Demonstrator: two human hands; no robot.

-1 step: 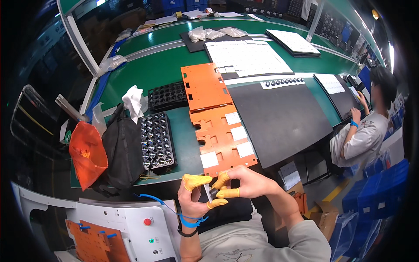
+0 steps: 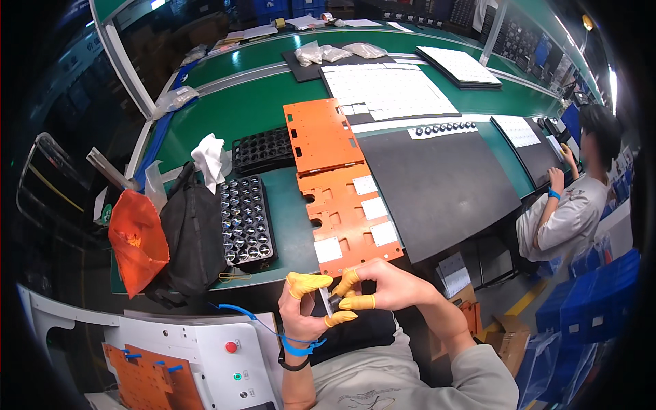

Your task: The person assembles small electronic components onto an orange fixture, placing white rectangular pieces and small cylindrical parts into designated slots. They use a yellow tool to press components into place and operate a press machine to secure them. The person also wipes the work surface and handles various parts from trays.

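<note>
pale characters (image 2: 96, 44) seen on dark backdrop (image 2: 76, 58), labels (image 2: 248, 375) printed beside panel buttons (image 2: 237, 376), too small to be read, shirt lettering (image 2: 369, 398) blurred

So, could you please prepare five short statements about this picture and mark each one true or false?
1. The left hand holds a flat pale part, while the right hand pinches a small black cylinder. True.
2. Both hands lack any finger covering. False: yellow finger cots show on both.
3. A black tray filled with shiny round pieces lies left of the near orange fixture plate. True.
4. That plate bears seven white rectangular pieces. False: it bears four white rectangular pieces.
5. The co-worker at the right wears a blue wristband. True.
</note>
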